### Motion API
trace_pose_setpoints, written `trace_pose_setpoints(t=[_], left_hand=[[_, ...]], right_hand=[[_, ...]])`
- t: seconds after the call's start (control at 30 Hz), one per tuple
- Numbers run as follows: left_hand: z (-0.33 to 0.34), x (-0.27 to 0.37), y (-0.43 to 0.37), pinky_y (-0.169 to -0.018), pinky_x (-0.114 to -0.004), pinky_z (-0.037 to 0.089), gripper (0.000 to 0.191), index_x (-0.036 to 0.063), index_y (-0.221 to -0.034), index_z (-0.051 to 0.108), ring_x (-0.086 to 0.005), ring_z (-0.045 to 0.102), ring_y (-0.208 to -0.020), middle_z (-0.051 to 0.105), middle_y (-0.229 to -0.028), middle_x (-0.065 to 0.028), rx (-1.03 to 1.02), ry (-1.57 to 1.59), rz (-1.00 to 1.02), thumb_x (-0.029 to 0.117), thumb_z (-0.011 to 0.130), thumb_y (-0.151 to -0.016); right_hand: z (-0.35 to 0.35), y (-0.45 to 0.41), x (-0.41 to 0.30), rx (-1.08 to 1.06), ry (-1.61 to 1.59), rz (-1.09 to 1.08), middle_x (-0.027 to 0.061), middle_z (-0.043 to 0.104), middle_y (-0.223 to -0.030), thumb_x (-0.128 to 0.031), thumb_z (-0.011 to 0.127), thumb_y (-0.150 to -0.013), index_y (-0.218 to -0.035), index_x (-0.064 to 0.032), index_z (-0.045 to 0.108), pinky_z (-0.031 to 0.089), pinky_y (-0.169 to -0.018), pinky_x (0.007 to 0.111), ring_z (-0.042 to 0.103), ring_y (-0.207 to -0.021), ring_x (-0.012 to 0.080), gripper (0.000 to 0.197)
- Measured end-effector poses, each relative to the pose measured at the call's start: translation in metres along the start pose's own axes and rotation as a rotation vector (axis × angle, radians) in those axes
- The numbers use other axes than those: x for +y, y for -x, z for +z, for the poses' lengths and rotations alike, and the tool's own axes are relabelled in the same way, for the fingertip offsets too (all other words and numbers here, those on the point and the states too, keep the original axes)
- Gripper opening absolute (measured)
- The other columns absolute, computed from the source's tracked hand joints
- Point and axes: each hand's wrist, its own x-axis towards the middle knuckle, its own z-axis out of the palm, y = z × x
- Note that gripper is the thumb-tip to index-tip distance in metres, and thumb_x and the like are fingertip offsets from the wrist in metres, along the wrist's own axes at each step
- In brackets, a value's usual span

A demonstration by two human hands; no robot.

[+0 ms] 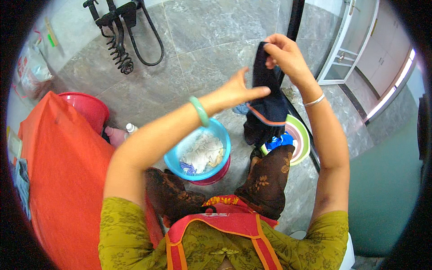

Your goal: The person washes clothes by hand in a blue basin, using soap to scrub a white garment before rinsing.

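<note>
Pinched between the thumb and fingers of my right hand [285, 55] is a dark navy garment [266, 77] with an orange and blue stripe. It hangs down in front of my right knee. My left hand [244, 88], slightly blurred, has its fingers spread; the thumb overlaps the dark cloth, and whether it touches I cannot tell. Below my left forearm a blue plastic basin [171, 167] contains wet white laundry [204, 152] and a blue-striped piece. Beyond my right knee, a green-rimmed basin [305, 141] holds bright blue clothing [280, 141], partly hidden by the hanging garment.
A red basin [216, 177] shows under the blue one. To the left are a red cloth cover [67, 168], another red basin [91, 108] and bottles [116, 135]. Black sprayer hoses [118, 40] hang on the tiled wall; an open glazed door [349, 44] stands at right.
</note>
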Motion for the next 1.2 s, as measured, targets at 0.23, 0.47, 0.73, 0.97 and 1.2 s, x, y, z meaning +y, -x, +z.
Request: trace_pose_setpoints(t=[0.23, 0.47, 0.73, 0.97, 1.2], left_hand=[[-0.015, 0.003, -0.009, -0.070, -0.029, 0.044, 0.022, -0.0018, -0.094, 0.056, -0.0165, 0.057, -0.077, 0.060, -0.087, -0.0083, -0.084, 0.467, -0.031, 0.013, 0.050, -0.078], [-0.041, 0.016, -0.008, -0.060, -0.029, 0.048, 0.022, -0.0025, -0.094, 0.054, -0.0178, 0.059, -0.065, 0.059, -0.080, -0.0098, 0.077, 0.568, -0.039, 0.011, 0.048, -0.078], [-0.100, 0.037, 0.009, -0.063, -0.029, 0.050, 0.016, -0.0040, -0.085, 0.055, -0.0193, 0.060, -0.067, 0.060, -0.078, -0.0118, 0.218, 0.848, 0.007, 0.008, 0.048, -0.078], [-0.114, 0.008, 0.047, -0.078, -0.034, 0.044, 0.032, 0.0042, -0.102, 0.051, -0.0172, 0.051, -0.094, 0.052, -0.105, -0.0109, 0.247, 0.727, -0.005, 0.019, 0.059, -0.075], [-0.079, -0.048, 0.157, -0.097, -0.031, 0.026, 0.090, 0.0021, -0.131, 0.003, -0.0216, 0.031, -0.116, 0.032, -0.127, -0.0109, 0.286, 0.354, 0.021, 0.032, 0.065, -0.073]], right_hand=[[-0.005, 0.013, 0.015, 0.018, -0.085, -0.130, 0.0076, 0.052, -0.102, -0.017, 0.056, -0.080, -0.113, -0.0036, 0.045, 0.043, -0.074, 0.026, 0.051, -0.089, 0.0132, 0.037], [0.027, 0.045, 0.097, -0.225, -0.131, 0.114, -0.0016, 0.055, -0.088, -0.017, 0.055, -0.081, -0.105, -0.0023, 0.052, 0.039, -0.066, 0.020, 0.048, -0.075, 0.0055, 0.028], [0.049, 0.027, 0.058, -0.100, -0.224, 0.007, 0.0112, 0.043, -0.121, -0.029, 0.055, -0.082, -0.127, -0.0035, 0.032, 0.038, -0.085, 0.029, 0.043, -0.105, 0.0165, 0.057], [0.122, 0.051, 0.094, 0.039, 0.074, 0.315, 0.0173, 0.052, -0.104, -0.013, 0.056, -0.069, -0.113, 0.0065, 0.042, 0.039, -0.084, 0.032, 0.049, -0.095, 0.0237, 0.050], [0.148, 0.046, 0.026, 0.010, -0.598, 0.097, 0.0102, 0.052, -0.102, 0.008, 0.042, -0.067, -0.115, -0.0012, 0.042, 0.040, -0.082, 0.027, 0.051, -0.092, 0.0170, 0.049]])
